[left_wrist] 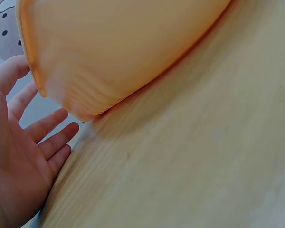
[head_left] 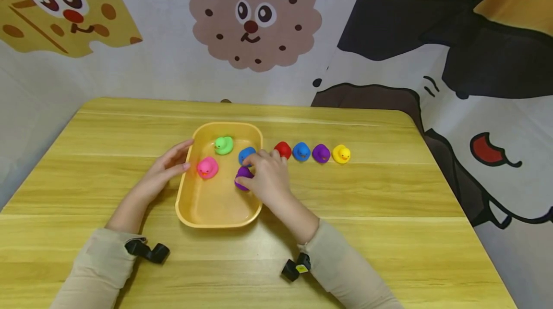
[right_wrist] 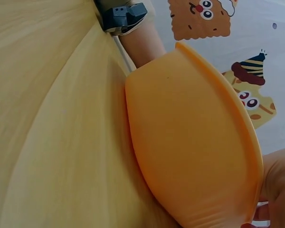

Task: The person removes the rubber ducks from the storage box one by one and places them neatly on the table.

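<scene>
An orange plastic basin [head_left: 207, 223] stands on the table. Inside it are a green rubber duck [head_left: 224, 145], a pink rubber duck [head_left: 208, 168], a blue rubber duck [head_left: 245, 154] and a purple rubber duck [head_left: 243, 184]. My right hand [head_left: 270, 177] reaches over the basin's right rim and pinches the purple duck between thumb and index finger; its fingers partly cover the blue duck. At the left rim, my left hand [head_left: 162, 170] touches the basin with its fingertips. Its fingers [left_wrist: 47, 126] are spread beside the basin's outer wall [left_wrist: 118, 52] in the left wrist view.
Right of the basin, a red duck [head_left: 282, 149], a second blue duck [head_left: 301, 152], a second purple duck [head_left: 321, 153] and a yellow duck [head_left: 341, 154] stand in a row. The wooden table [head_left: 367, 251] meets a cartoon-printed cloth [head_left: 164, 69] behind.
</scene>
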`<state>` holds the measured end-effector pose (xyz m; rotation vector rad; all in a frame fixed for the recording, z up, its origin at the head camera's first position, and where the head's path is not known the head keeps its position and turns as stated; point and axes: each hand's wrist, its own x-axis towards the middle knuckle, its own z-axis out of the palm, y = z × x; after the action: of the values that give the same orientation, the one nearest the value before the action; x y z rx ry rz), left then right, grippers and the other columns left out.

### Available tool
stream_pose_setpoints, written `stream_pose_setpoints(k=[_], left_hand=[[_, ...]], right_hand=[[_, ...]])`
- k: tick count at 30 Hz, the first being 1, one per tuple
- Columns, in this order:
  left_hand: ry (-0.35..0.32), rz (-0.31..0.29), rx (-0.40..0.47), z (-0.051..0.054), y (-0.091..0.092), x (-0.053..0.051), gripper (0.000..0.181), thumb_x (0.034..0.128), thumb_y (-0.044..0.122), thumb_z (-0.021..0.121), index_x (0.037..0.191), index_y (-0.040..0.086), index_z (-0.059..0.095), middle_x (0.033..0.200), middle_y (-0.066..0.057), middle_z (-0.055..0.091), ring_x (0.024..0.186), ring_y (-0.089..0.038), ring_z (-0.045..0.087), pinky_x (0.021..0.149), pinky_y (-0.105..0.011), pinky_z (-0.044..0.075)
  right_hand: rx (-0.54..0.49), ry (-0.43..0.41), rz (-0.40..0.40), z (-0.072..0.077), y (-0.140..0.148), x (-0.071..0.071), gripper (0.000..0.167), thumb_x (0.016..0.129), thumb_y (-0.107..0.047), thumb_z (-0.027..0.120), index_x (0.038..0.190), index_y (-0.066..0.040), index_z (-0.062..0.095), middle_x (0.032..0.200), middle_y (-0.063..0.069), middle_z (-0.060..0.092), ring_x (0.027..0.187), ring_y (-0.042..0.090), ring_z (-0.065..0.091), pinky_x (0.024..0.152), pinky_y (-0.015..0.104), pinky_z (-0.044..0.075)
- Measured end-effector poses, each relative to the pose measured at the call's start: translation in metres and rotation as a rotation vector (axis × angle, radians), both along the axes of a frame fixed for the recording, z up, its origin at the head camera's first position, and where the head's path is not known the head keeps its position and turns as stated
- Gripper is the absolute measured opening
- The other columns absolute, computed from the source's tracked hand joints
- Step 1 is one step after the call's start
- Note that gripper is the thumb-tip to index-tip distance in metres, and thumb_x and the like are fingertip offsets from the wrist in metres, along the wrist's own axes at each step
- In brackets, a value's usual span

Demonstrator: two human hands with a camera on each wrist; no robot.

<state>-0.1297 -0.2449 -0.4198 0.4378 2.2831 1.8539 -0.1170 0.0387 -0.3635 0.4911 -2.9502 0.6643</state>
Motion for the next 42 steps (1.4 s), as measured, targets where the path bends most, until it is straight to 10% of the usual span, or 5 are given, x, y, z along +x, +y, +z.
stream_pose_setpoints(k=[27,42], left_hand=[[0.010,-0.003,0.013,-0.0001,0.0009,0.0005,0.056,0.0988,0.011,0.051,0.151,0.013,0.030,0.151,-0.021,0.030,0.129,-0.014,0.038,0.097,-0.016,0.034],[0.015,-0.005,0.023,0.0000,0.0013,0.0006,0.056,0.0988,0.010,0.051,0.151,0.012,0.031,0.150,-0.023,0.030,0.128,-0.013,0.038,0.097,-0.015,0.034]], right_hand=[[0.032,-0.117,-0.010,0.0030,-0.0078,-0.0037,0.026,0.078,-0.032,0.080,0.102,-0.022,0.074,0.097,-0.004,0.066,0.088,0.022,0.048,0.075,0.034,0.036],[-0.061,-0.049,0.010,0.0039,-0.0034,-0.0040,0.023,0.079,-0.026,0.080,0.101,-0.021,0.075,0.092,-0.004,0.066,0.087,0.021,0.045,0.074,0.034,0.032]])
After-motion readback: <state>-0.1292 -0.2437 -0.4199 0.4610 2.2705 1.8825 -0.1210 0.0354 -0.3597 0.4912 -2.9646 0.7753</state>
